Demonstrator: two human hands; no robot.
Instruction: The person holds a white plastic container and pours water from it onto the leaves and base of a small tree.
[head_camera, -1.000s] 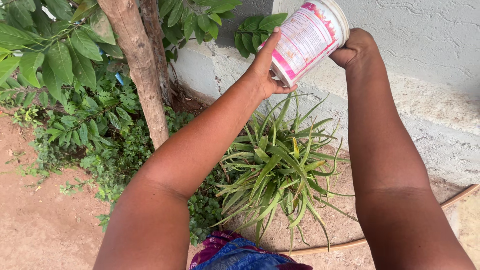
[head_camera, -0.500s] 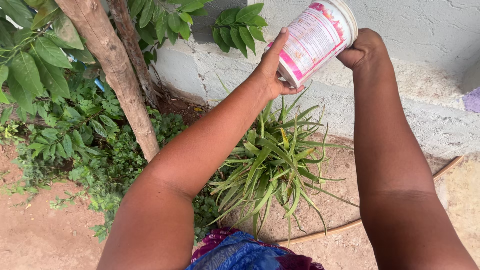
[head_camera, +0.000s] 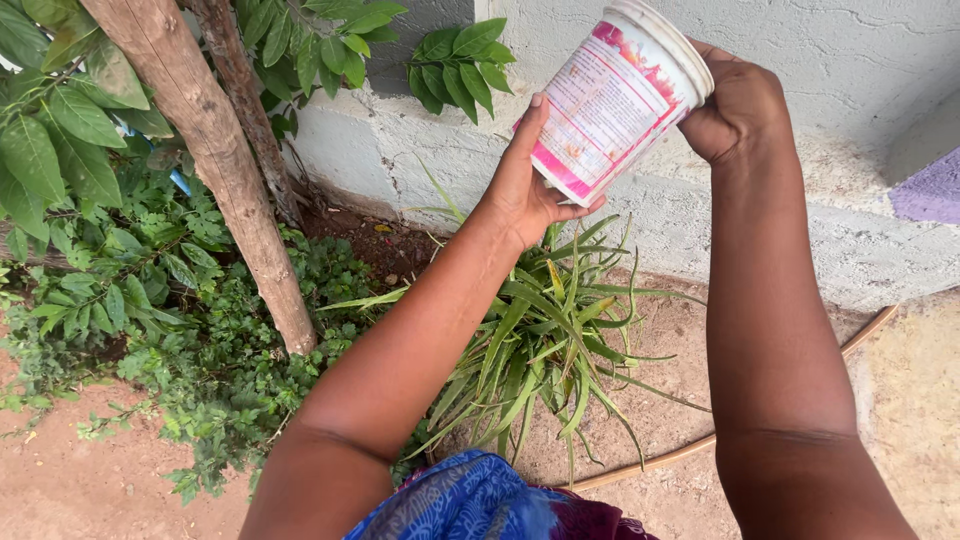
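A white plastic tub (head_camera: 612, 100) with a pink printed label is held tilted in the air with both hands. My left hand (head_camera: 528, 182) cups its lower end from below and the side. My right hand (head_camera: 738, 102) grips the rim at its upper end, near the grey wall. Directly beneath the tub grows a spiky aloe plant (head_camera: 545, 340) in bare soil. Whether anything comes out of the tub cannot be seen.
A slanted tree trunk (head_camera: 215, 160) rises at the left among leafy green shrubs (head_camera: 150, 300). A rough grey wall (head_camera: 830, 190) runs behind, with a purple patch (head_camera: 930, 190) at the right. A thin brown hose (head_camera: 780, 400) curves over the reddish soil. Blue patterned cloth (head_camera: 470, 505) shows below.
Both hands with the tub have come slightly lower and nearer. The view shifted, so the plant and trunk sit further left and down.
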